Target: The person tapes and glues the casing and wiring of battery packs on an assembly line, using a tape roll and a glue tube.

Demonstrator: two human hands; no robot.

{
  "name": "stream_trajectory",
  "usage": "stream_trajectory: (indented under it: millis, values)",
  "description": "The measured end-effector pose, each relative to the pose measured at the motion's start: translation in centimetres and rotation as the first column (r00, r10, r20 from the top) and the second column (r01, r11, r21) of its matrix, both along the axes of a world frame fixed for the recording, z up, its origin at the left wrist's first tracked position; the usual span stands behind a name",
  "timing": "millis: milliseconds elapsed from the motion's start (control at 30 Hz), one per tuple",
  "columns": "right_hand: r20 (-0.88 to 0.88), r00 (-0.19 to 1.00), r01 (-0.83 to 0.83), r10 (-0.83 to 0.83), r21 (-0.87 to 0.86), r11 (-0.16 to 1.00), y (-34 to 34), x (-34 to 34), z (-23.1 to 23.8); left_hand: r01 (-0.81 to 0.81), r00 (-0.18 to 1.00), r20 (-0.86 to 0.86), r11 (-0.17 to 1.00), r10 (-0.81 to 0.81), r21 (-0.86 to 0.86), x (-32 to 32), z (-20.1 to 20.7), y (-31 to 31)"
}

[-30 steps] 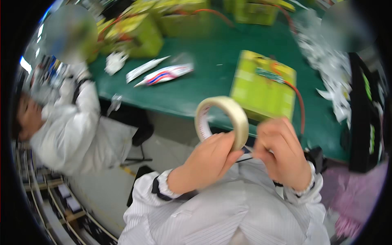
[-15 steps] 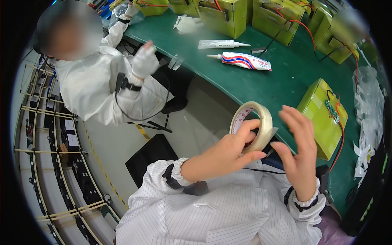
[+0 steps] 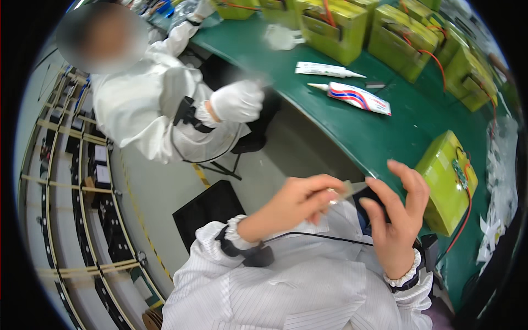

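My left hand (image 3: pixel 289 206) grips a roll of clear tape (image 3: pixel 344 191), tilted nearly edge-on and blurred. A short see-through strip (image 3: pixel 358 187) runs from the roll to the index fingertip of my right hand (image 3: pixel 399 223). The right thumb and fingers stay apart, and the strip seems only to touch that fingertip. Just beyond my right hand, a yellow-green wrapped battery pack (image 3: pixel 440 187) stands on the green table (image 3: pixel 330 129). It carries a small green circuit board (image 3: pixel 460 174) and a red wire.
Two white tubes, one plain (image 3: pixel 324 69) and one striped (image 3: pixel 360 99), lie on the table. Several more yellow-green packs (image 3: pixel 335 33) line its far side. Clear plastic sheeting (image 3: pixel 501 170) is at the right. A co-worker in white (image 3: pixel 143 110) sits at the left, near racks (image 3: pixel 82 187).
The tape roll has turned from showing its open ring to nearly edge-on. The view has shifted, so table things appear farther right and lower. The co-worker's gloved hand has moved lower.
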State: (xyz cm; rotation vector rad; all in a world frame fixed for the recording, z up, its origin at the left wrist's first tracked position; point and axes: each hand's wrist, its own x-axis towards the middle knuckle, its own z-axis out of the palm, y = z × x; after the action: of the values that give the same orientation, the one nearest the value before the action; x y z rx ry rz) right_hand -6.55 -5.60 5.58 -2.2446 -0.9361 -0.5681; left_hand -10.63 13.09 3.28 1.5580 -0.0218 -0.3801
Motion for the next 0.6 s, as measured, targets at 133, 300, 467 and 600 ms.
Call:
stream_trajectory:
  millis: [133,300,467,600]
  values:
    - [-0.261,0.909,0.398,-0.325,0.318,0.86,-6.1,-1.8,0.8,-0.213,0.976,-0.03,0.972,0.217,0.102,2.4,-1.5,3.4]
    - [-0.381,0.454,0.89,-0.805,0.235,0.391,-22.9,-6.9,1.0,-0.443,0.896,0.099,0.854,0.433,0.275,4.8,-5.3,9.8]
    - [-0.222,0.069,0.995,-0.973,-0.058,0.084,-35.9,-16.1,-2.5,-0.467,0.883,0.084,0.851,0.461,0.238,6.5,-7.5,13.6]
    - [-0.167,-0.054,0.983,-0.984,-0.184,-0.023,-40.1,-16.6,-3.9,-0.404,0.914,0.045,0.892,0.404,0.204,8.5,-8.4,13.2]
